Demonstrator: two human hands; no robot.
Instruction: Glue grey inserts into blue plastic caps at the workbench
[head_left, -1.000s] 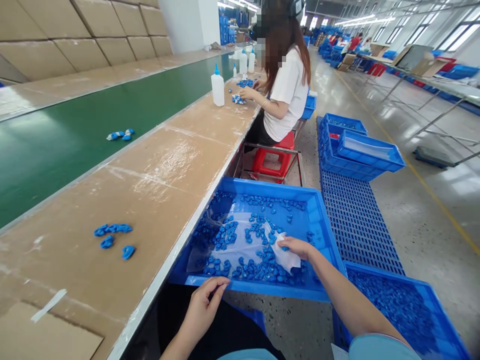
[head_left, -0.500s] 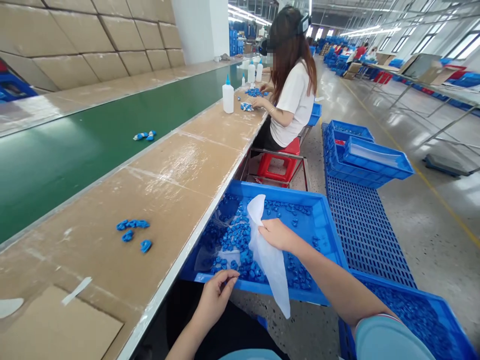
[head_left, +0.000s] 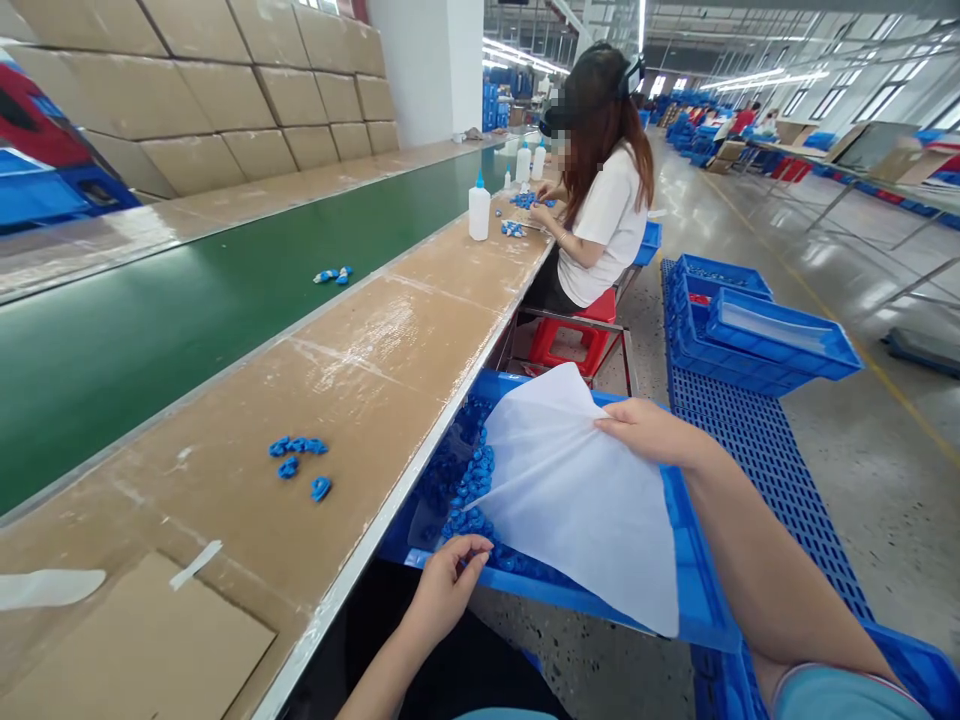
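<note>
My right hand [head_left: 649, 432] is closed on the edge of a thin white sheet [head_left: 585, 510]. The sheet hangs spread and creased over the blue plastic crate [head_left: 697, 545], covering much of its inside. Small blue pieces [head_left: 472, 475] lie heaped in the crate, showing along the sheet's left side. My left hand [head_left: 452, 583] is by the crate's near rim, thumb and fingers pinched together; whatever lies between them, if anything, is too small to make out. Several loose blue pieces [head_left: 298, 446] rest on the brown tabletop [head_left: 360, 400] to the left.
A co-worker [head_left: 604, 210] sits farther along the bench, hands at blue pieces. A white bottle [head_left: 478, 210] with a blue tip stands on the bench beside the green belt [head_left: 187, 290]. Stacked blue crates [head_left: 750, 330] are on the floor at right. A cardboard piece [head_left: 142, 640] lies front left.
My right hand has moved right and slightly up, and the bunched sheet has spread out wide over the crate. My left hand keeps its pinch near the rim. The view has shifted slightly.
</note>
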